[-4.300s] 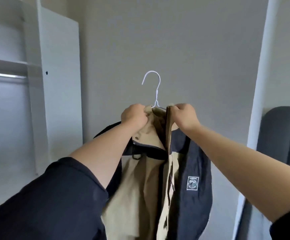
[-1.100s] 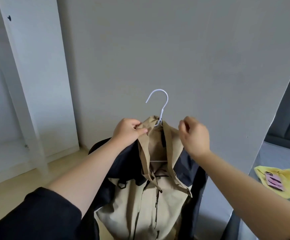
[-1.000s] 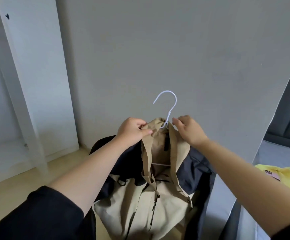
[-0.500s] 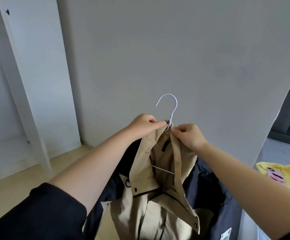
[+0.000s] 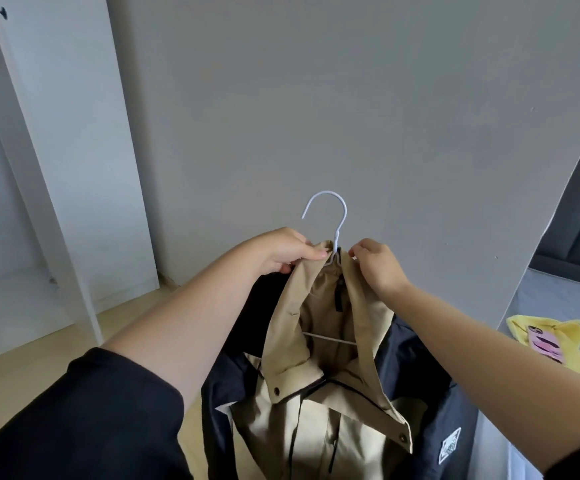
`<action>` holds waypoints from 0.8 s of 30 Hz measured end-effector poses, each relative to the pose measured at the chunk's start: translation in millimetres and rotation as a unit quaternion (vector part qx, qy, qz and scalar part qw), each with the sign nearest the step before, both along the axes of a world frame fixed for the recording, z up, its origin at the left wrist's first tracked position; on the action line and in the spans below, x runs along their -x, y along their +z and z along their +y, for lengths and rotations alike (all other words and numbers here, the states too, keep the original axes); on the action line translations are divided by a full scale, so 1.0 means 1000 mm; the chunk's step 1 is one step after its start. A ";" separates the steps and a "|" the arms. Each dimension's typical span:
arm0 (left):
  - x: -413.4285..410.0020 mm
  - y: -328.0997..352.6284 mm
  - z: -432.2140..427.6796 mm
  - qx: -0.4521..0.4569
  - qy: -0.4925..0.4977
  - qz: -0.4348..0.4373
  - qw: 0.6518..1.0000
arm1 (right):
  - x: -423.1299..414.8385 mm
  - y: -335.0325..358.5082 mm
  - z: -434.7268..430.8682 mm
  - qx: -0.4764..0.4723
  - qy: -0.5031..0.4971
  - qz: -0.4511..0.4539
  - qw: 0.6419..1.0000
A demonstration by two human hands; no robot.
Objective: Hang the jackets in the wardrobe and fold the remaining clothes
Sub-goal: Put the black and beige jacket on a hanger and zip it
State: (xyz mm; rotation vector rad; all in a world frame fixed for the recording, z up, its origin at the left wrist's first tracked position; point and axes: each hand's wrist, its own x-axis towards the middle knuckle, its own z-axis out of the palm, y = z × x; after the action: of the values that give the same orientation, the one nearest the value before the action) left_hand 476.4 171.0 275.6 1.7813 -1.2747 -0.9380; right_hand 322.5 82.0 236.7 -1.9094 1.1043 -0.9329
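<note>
Sleeve: a dark sleeve (image 5: 84, 417) fills the lower left corner, on the left forearm that reaches up to the collar.
Jacket: a tan and navy jacket (image 5: 319, 420) hangs in front of the person, held up in the air, its collar raised and open, with snap buttons on the flaps and a small white patch low on the navy right side.
Left hand: the left hand (image 5: 283, 251) pinches the left edge of the collar, thumb on top of the cloth.
Right hand: the right hand (image 5: 378, 266) has curled fingers closed on the right edge of the collar; the exact grip is partly hidden, so it seems to be a pinch.
Hands together: close to each other, either side of the hanger neck, not touching.
Hanger: a white wire hanger (image 5: 326, 216) sits inside the jacket, its hook free above the collar and its lower bar visible within the neck opening.
Bed: a grey bed (image 5: 565, 306) at the right carries a yellow garment (image 5: 548, 341) with a pink print.
Wardrobe: a white wardrobe (image 5: 56, 140) stands open at the left, apart from the jacket.
Wall: a plain grey wall (image 5: 350, 98) lies behind.
</note>
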 end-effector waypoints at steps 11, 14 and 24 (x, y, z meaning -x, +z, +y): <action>0.040 -0.040 0.008 0.399 0.145 -0.432 0.796 | -0.013 0.011 0.000 -0.039 -0.051 0.020 0.998; 0.032 -0.069 0.015 0.446 0.012 -0.452 0.773 | -0.004 0.010 0.000 -0.012 -0.044 -0.002 0.999; 0.000 -0.053 0.000 0.222 0.042 -0.244 0.943 | 0.013 0.010 0.010 0.049 0.056 -0.012 0.997</action>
State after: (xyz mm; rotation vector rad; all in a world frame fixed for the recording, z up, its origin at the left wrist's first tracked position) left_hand 476.2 170.9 222.6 1.7289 -1.5483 -0.1266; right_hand 309.3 91.8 246.3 -2.0137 0.9418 -0.9595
